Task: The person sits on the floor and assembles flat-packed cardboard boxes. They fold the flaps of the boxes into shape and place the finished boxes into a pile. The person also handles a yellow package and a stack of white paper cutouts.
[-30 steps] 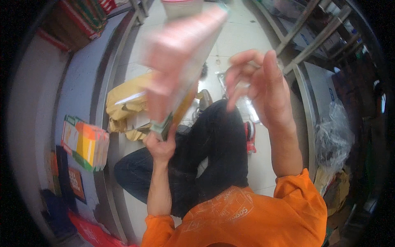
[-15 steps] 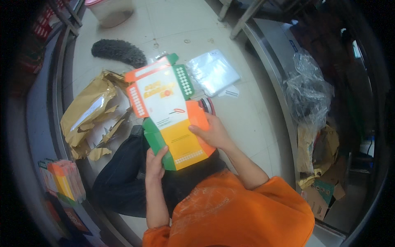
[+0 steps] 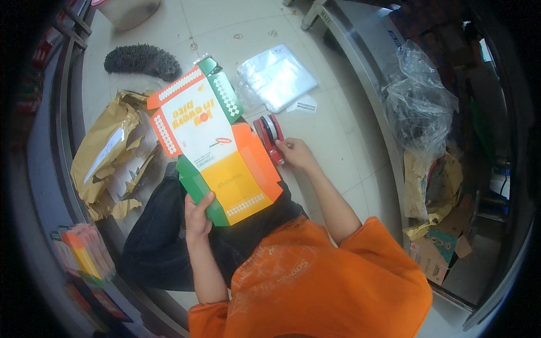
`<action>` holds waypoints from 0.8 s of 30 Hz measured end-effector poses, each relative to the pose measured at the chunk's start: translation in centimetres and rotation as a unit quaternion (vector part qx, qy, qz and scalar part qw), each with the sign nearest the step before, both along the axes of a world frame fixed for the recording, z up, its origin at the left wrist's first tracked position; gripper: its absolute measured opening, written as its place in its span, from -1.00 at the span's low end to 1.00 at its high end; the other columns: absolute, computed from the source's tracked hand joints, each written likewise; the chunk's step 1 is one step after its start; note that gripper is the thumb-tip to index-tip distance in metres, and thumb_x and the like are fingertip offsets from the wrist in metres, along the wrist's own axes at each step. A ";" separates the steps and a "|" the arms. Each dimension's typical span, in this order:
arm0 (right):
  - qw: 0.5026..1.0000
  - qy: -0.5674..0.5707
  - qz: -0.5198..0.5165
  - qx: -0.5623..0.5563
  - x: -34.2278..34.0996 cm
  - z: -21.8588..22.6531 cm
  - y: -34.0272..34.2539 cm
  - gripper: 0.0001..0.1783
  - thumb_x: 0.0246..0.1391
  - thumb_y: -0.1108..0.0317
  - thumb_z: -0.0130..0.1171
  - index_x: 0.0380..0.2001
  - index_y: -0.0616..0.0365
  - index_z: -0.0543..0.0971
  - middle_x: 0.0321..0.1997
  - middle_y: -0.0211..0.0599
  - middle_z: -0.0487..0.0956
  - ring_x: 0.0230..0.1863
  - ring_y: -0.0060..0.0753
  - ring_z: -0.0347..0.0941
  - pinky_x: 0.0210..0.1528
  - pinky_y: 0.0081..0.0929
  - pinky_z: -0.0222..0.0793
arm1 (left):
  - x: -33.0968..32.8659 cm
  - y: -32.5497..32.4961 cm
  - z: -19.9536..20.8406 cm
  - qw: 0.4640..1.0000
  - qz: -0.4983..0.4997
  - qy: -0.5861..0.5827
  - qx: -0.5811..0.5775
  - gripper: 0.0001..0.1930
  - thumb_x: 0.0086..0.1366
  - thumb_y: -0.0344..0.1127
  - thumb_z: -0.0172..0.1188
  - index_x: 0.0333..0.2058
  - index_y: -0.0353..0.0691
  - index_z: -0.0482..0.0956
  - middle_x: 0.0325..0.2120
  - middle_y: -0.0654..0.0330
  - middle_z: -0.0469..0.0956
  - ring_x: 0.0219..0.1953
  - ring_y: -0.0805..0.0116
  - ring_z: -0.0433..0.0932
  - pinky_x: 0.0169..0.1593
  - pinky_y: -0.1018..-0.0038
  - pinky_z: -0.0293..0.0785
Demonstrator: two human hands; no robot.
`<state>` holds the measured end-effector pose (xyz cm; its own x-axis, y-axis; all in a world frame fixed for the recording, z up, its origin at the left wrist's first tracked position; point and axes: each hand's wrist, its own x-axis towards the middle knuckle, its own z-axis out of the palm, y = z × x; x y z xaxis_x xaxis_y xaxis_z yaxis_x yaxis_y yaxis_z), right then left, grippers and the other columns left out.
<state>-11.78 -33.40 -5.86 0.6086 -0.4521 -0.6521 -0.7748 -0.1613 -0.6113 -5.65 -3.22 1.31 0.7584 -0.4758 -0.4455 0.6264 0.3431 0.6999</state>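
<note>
An unfolded cardboard box [image 3: 225,174], white, yellow, orange and green, lies open over my lap with its flaps spread. My left hand [image 3: 198,217] pinches its green side near the lower left corner, thumb on top. To the right of the box, a red tape dispenser [image 3: 269,135] with a tape roll sits on the floor. My right hand [image 3: 296,153] has its fingers closed on the dispenser's near end; the fingertips are partly hidden.
Clear plastic sleeves [image 3: 279,79] lie ahead on the tiles. Torn brown wrapping [image 3: 104,158] and a grey fluffy duster head [image 3: 142,61] are at left. Folded boxes [image 3: 87,250] stand at lower left. A metal shelf edge [image 3: 366,93] runs along the right, beside crumpled plastic [image 3: 420,107].
My right hand has let go of the box's orange flap and moved right to the tape dispenser. The left hand still holds the box. The view has shifted slightly.
</note>
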 end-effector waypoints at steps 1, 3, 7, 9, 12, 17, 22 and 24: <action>0.998 0.009 -0.017 0.055 0.2 0.4 -0.1 -0.61 0.16 0.09 0.09 -0.25 0.25 0.57 -0.30 -0.08 0.59 -0.33 -0.23 0.56 -0.22 -0.34 0.45 | 0.0 0.2 -0.2 1.000 -0.001 -0.003 0.006 -0.59 0.17 -0.44 0.19 0.00 -0.40 0.39 -0.12 0.10 0.52 -0.11 0.34 0.52 -0.03 0.43 0.43; 0.985 0.028 -0.052 0.160 0.3 1.4 -0.4 -0.63 0.18 0.13 0.09 -0.32 0.30 0.56 -0.40 -0.21 0.58 -0.43 -0.39 0.55 -0.31 -0.49 0.47 | -0.1 0.3 -0.5 1.000 0.006 0.000 0.016 -0.58 0.17 -0.44 0.19 0.01 -0.39 0.38 -0.10 0.10 0.51 -0.10 0.33 0.51 -0.03 0.43 0.42; 0.943 -0.186 -0.126 0.246 -5.1 -1.7 0.7 -0.70 0.16 0.24 0.12 -0.33 0.33 0.56 -0.13 -0.15 0.50 -0.08 -0.32 0.49 -0.06 -0.49 0.41 | 0.2 -0.3 0.4 0.999 0.042 0.019 0.005 -0.55 0.18 -0.42 0.18 0.05 -0.37 0.34 -0.08 0.09 0.48 -0.07 0.31 0.50 0.00 0.42 0.41; 0.960 -0.262 -0.062 0.074 -8.6 -3.1 3.2 -0.76 0.15 0.29 0.13 -0.35 0.31 0.56 -0.05 -0.15 0.43 0.04 -0.28 0.41 0.02 -0.46 0.36 | 1.3 -1.1 1.2 0.998 0.060 0.026 -0.010 -0.56 0.20 -0.41 0.16 0.06 -0.36 0.32 -0.06 0.08 0.47 -0.05 0.29 0.48 0.01 0.40 0.41; 0.963 -0.242 -0.063 -0.103 -9.1 -5.3 5.3 -0.77 0.08 0.28 0.17 -0.35 0.26 0.61 0.01 -0.03 0.42 0.02 -0.21 0.39 0.01 -0.34 0.38 | 3.7 -2.2 1.5 0.996 0.083 0.033 -0.005 -0.58 0.21 -0.42 0.15 0.04 -0.37 0.34 -0.07 0.09 0.47 -0.06 0.29 0.49 0.01 0.41 0.41; 0.962 -0.162 0.025 -0.217 -8.4 -6.2 3.3 -0.83 0.01 0.35 0.17 -0.39 0.23 0.60 -0.32 -0.18 0.49 -0.25 -0.23 0.44 -0.23 -0.37 0.35 | 4.8 -3.0 2.5 0.997 0.069 0.019 0.003 -0.61 0.23 -0.40 0.15 0.02 -0.38 0.37 -0.09 0.09 0.48 -0.06 0.31 0.49 0.01 0.41 0.42; 0.968 -0.218 -0.112 0.045 -6.1 8.3 4.6 -0.86 0.10 0.41 0.11 -0.43 0.25 0.58 -0.46 -0.43 0.48 -0.45 -0.58 0.35 -0.36 -0.60 0.27 | 4.4 -3.9 3.7 0.997 0.075 0.005 0.023 -0.60 0.23 -0.40 0.15 0.02 -0.42 0.36 -0.07 0.07 0.48 -0.06 0.31 0.48 0.01 0.40 0.41; 0.952 -0.280 -0.055 0.110 -5.3 12.7 6.6 -0.85 0.14 0.40 0.10 -0.44 0.25 0.57 -0.46 -0.48 0.46 -0.47 -0.70 0.30 -0.41 -0.67 0.21 | 4.3 -4.2 3.9 0.997 0.074 -0.007 0.010 -0.60 0.23 -0.41 0.15 0.01 -0.43 0.36 -0.09 0.07 0.49 -0.08 0.31 0.50 -0.01 0.41 0.42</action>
